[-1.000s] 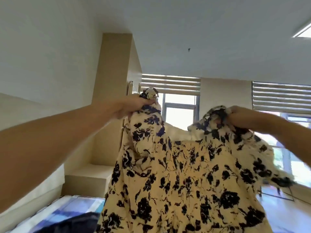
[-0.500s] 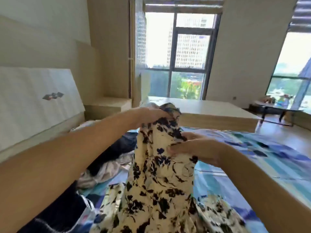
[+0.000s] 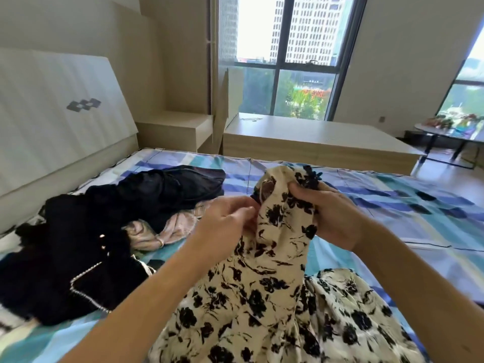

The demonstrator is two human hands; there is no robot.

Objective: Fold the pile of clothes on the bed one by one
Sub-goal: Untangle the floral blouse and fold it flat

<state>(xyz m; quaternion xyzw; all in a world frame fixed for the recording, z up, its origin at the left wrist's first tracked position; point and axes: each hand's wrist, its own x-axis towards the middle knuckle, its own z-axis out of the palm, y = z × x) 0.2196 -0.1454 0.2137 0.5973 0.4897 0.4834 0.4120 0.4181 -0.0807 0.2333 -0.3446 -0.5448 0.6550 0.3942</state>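
The bed [image 3: 392, 205] with its blue striped sheet lies under my grips. The pile of dark clothes [image 3: 78, 258] sits on it, left of my left grip [image 3: 225, 224]. The flowered dress [image 3: 262, 297] hangs from both grips down onto the bed. My left grip pinches its top edge. My right grip [image 3: 332, 216] curls round the bunched top.

The bed [image 3: 392, 205] carries a dark clothes pile [image 3: 104, 231] and floral garment [image 3: 275, 297].

Bright daylight from window [image 3: 285, 56] — glare, wide-angle edge bending.
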